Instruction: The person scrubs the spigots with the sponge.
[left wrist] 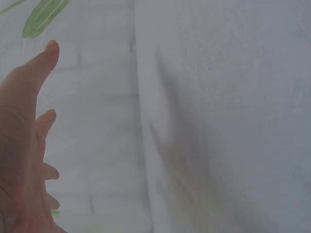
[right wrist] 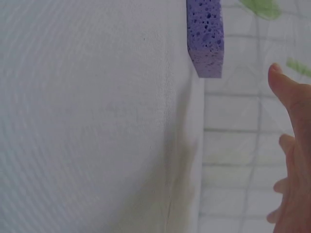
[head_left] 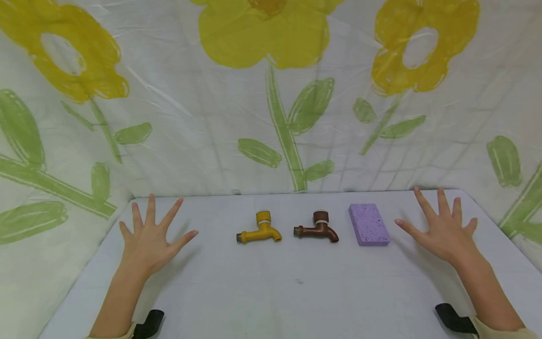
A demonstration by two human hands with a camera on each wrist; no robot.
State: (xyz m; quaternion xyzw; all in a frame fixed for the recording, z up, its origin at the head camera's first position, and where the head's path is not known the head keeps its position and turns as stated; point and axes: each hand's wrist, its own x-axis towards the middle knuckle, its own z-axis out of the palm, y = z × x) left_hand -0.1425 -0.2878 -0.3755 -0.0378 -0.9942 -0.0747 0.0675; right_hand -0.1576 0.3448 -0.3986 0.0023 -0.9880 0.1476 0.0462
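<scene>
Both hands are held above the white table with fingers spread wide, holding nothing. My left hand (head_left: 148,245) is at the table's left side, apart from every object. On the right, my right hand (head_left: 449,233) is nearest to a purple sponge (head_left: 369,225), a short distance from its thumb. A yellow tap (head_left: 260,230) lies on its side near the middle. Between it and the sponge lies a brown tap (head_left: 317,229) of the same shape. In the right wrist view the sponge (right wrist: 206,29) shows its pores and near end; the left wrist view shows no object.
The white table (head_left: 262,292) backs onto a sheet (head_left: 190,127) printed with yellow flowers and green leaves, which also hangs at both sides. A dark band with a black piece (head_left: 149,324) sits at the left wrist, and a similar black piece (head_left: 455,319) at the right.
</scene>
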